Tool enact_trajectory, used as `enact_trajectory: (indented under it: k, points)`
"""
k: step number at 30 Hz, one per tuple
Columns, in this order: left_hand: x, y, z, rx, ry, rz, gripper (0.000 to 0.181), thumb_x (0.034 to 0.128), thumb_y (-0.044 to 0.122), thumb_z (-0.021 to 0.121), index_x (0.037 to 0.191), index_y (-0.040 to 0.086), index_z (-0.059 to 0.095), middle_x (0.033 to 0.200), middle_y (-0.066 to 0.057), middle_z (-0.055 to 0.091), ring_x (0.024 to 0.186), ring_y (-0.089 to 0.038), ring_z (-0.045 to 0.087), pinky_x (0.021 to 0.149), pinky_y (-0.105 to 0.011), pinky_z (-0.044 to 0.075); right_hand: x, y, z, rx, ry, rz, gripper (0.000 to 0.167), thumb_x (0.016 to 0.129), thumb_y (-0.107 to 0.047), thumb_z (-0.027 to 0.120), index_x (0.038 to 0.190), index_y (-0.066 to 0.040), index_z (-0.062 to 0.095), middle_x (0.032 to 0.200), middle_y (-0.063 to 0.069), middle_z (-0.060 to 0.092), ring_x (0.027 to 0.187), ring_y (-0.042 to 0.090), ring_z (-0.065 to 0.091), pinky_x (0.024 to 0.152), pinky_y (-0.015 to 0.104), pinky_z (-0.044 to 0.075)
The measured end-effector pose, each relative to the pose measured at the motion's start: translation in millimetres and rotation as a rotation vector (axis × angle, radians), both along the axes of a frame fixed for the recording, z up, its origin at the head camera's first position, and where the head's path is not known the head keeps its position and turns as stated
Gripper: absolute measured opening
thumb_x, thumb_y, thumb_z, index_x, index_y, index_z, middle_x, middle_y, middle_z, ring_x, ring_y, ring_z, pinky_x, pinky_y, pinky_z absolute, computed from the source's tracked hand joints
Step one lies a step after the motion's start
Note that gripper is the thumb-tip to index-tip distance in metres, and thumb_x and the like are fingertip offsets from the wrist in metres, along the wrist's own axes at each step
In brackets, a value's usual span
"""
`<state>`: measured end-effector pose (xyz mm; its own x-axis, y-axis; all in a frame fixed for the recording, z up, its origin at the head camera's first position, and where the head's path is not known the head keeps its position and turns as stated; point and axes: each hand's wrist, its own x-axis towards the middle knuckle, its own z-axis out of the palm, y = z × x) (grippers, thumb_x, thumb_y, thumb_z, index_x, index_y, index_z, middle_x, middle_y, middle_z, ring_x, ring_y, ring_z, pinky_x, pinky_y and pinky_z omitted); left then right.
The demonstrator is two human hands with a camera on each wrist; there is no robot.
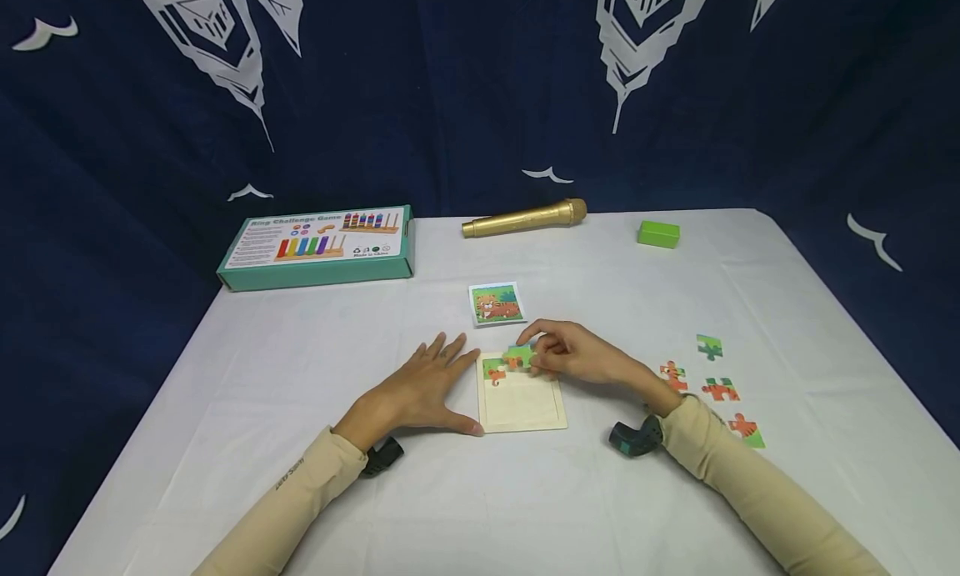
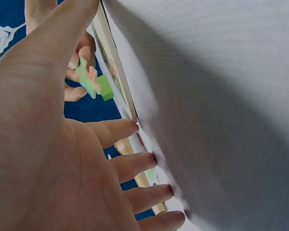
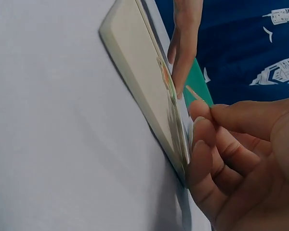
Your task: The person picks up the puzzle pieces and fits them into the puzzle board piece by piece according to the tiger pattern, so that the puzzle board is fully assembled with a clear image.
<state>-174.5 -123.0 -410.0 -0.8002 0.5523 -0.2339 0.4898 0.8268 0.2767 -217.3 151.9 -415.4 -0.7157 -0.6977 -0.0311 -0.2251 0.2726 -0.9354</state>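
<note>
A pale wooden puzzle tray [image 1: 522,408] lies on the white table, one puzzle piece [image 1: 493,371] in its upper left corner. My right hand [image 1: 581,355] pinches a green and orange puzzle piece [image 1: 518,357] just above the tray's upper edge; in the left wrist view that held piece [image 2: 89,79] is tilted. My left hand [image 1: 427,393] has its fingers spread, with thumb and index finger at the tray's left edge. In the right wrist view my right hand [image 3: 245,159] is beside the tray [image 3: 139,82], and the held piece shows edge-on.
Several loose puzzle pieces [image 1: 720,389] lie to the right, near my right forearm. A tiger picture card [image 1: 497,304] lies behind the tray. Farther back are a teal game box [image 1: 322,269], a gold microphone [image 1: 525,218] and a green block [image 1: 658,234].
</note>
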Motion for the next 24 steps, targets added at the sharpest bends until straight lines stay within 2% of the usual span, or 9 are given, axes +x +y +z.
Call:
enact_trajectory:
  k: [4, 11, 24]
  points:
    - [0.1, -0.1, 0.0, -0.001, 0.001, 0.001, 0.113, 0.0668, 0.076, 0.067, 0.153, 0.015, 0.025, 0.160, -0.010, 0.012, 0.147, -0.035, 0.005, 0.117, -0.051, 0.012, 0.9, -2.8, -2.8, 0.004, -0.023, 0.006, 0.031, 0.089, 0.010, 0.047, 0.120, 0.005, 0.053, 0.081, 0.013, 0.064, 0.078, 0.020, 0.064, 0.061, 0.021, 0.048]
    - [0.6, 0.4, 0.8, 0.003, -0.001, 0.006, 0.113, 0.0668, 0.075, 0.067, 0.153, 0.015, 0.026, 0.160, -0.010, 0.013, 0.147, -0.035, 0.005, 0.117, -0.051, 0.012, 1.3, -5.2, -6.4, 0.010, -0.031, 0.003, 0.034, 0.087, 0.013, 0.043, 0.119, 0.007, 0.052, 0.070, 0.003, 0.051, 0.076, 0.020, 0.062, 0.066, 0.023, 0.049]
    - [1.2, 0.6, 1.4, 0.004, 0.000, 0.006, 0.113, 0.0668, 0.075, 0.067, 0.153, 0.015, 0.026, 0.160, -0.010, 0.013, 0.147, -0.035, 0.005, 0.117, -0.051, 0.012, 2.4, -6.9, -5.6, 0.048, -0.024, -0.009, 0.029, 0.090, 0.007, 0.051, 0.118, 0.006, 0.056, 0.072, 0.003, 0.055, 0.078, 0.019, 0.066, 0.067, 0.020, 0.049]
